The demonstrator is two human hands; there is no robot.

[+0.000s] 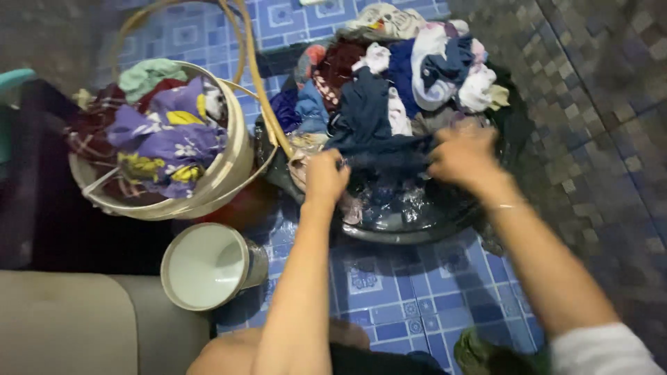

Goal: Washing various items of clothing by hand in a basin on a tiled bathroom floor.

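Both my hands grip a dark blue wet garment (379, 149) over a black basin (417, 226) full of mixed laundry. My left hand (325, 177) is closed on the garment's left end and my right hand (462, 156) on its right end, blurred by motion. The cloth is stretched between them just above the soapy water at the basin's near side. More clothes, white, blue and maroon, are heaped at the basin's far side (417, 62).
A cream bucket (229, 167) stuffed with purple and yellow clothes stands at left, with a hose (260, 83) curving over it. A small white pail (208, 267) lies on the blue tiled floor (403, 298). A grey surface (62, 323) is at lower left; dark mosaic tiles at right.
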